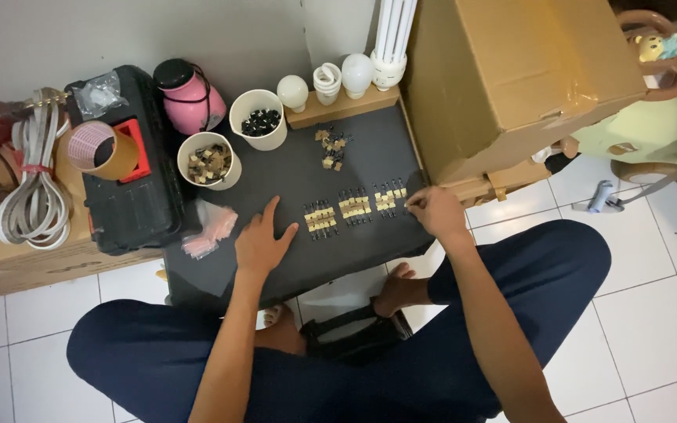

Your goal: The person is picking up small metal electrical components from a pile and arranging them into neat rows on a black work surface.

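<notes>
I sit cross-legged at a low black board (370, 157). My left hand (262, 239) lies flat on it, fingers spread, just left of a row of small tan-and-black parts (354, 208). At the right end of that row, by the board's right edge, my right hand (435, 211) has its fingers pinched together; whether a part is between them I cannot tell. A loose heap of the same parts (331, 149) lies further back. Two white cups stand at the back left: one (210, 160) holds tan parts, the other (258, 119) holds black ones.
A black toolbox (131, 196) with a tape roll (97, 150) and a pink jar (190, 98) stands left. Coiled white cable (33, 184) lies beyond it. Light bulbs (342, 78) line a wooden strip. A big cardboard box (511, 78) borders the right. Small plastic bags (209, 229) lie near my left hand.
</notes>
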